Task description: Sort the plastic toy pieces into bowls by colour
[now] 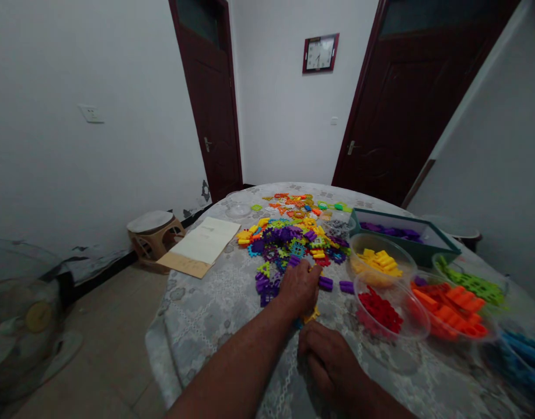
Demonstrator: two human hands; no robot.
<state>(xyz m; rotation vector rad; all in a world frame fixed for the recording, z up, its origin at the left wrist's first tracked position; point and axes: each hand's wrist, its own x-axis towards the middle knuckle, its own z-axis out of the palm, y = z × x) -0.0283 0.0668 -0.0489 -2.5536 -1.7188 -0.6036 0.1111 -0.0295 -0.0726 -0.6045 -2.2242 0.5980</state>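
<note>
My left hand (298, 288) reaches to the near edge of a mixed pile of plastic building pieces (284, 235). Its fingers are curled downward, and what they pinch, if anything, is hidden. Purple connector pieces (325, 283) lie just right of its fingertips, with more purple pieces (268, 289) on its left. Closer to me, my right hand (330, 358) rests curled on the tablecloth, its fingers closed and mostly out of sight. A yellow piece (311, 315) lies between the two hands, touching or almost touching the right one, with a bit of blue beside it.
Right of the hands stand clear bowls of red pieces (381, 309), yellow pieces (378, 263), orange pieces (453, 311) and green pieces (472, 282). Behind them is a dark green box (442, 254) with purple pieces. Paper sheets (206, 241) lie on the table's left; a stool (151, 238) stands beyond.
</note>
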